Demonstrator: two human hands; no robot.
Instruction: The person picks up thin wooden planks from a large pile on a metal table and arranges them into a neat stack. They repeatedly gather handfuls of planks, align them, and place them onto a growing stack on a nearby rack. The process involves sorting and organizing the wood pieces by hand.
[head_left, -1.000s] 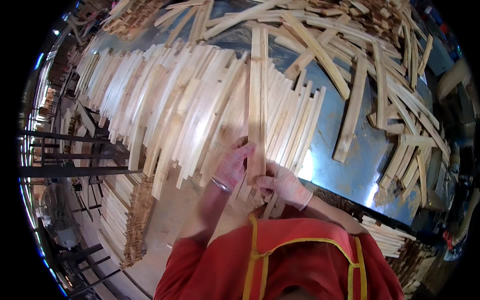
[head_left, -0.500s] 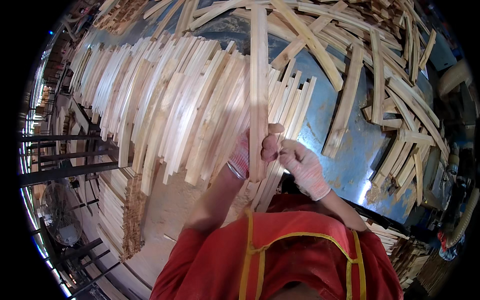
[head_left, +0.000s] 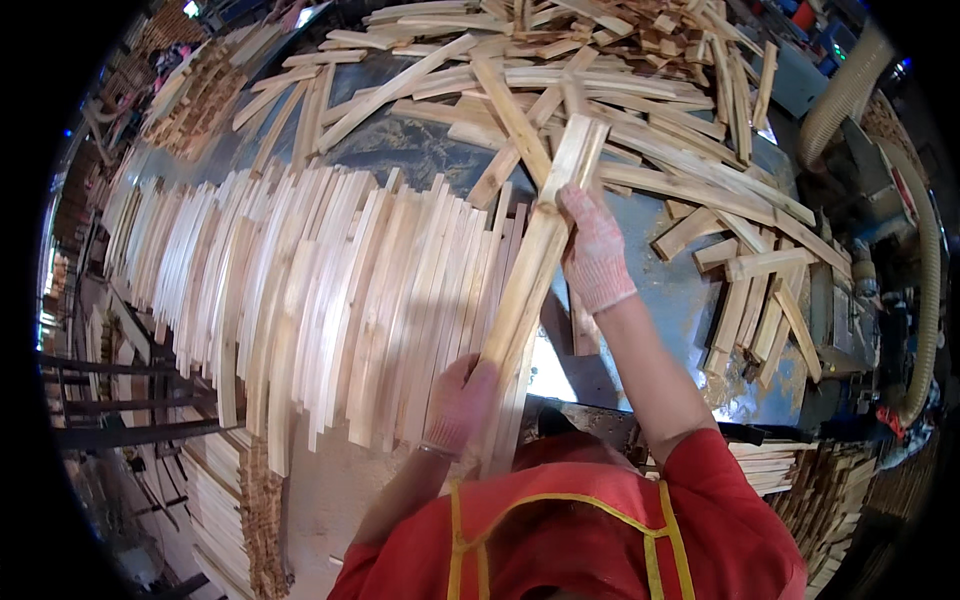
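One pale wooden strip (head_left: pixel 522 295) slants away from the left hand (head_left: pixel 458 402), which clasps its nearer part, to the right hand (head_left: pixel 597 245), closed on wood at its far end; whether the length (head_left: pixel 576 150) beyond is separate cannot be told. Left of the left hand, aligned strips (head_left: pixel 290 300) lie side by side; beyond the right, loose pieces (head_left: pixel 511 120) overlap

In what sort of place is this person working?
Probably a woodworking workshop: pale wooden strips lie side by side, loose boards are heaped on a bluish table, and ribbed hoses run at the right.
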